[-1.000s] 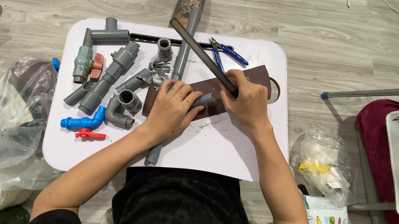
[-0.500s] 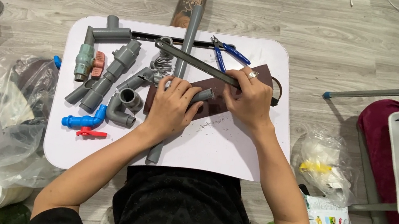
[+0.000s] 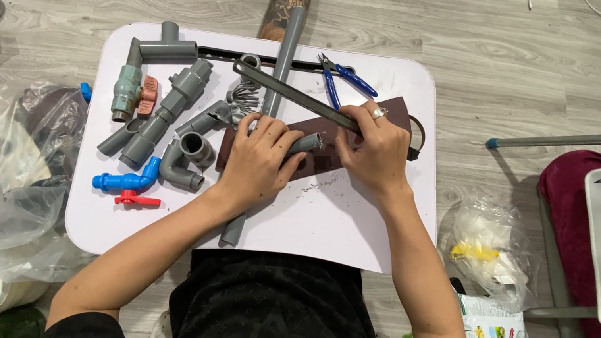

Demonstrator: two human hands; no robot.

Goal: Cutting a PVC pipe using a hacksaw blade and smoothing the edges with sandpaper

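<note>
Gripping the dark metal hacksaw [image 3: 303, 99] firmly at its handle end, the right hand [image 3: 375, 153] holds the blade across the short grey plastic pipe piece [image 3: 306, 144], which lies on a brown sheet [image 3: 336, 146] upon the white lap table [image 3: 324, 221]. Closed over this pipe, the left hand [image 3: 258, 158] should press it down well, fingers away from the blade, so I judge strokes go straight.
</note>
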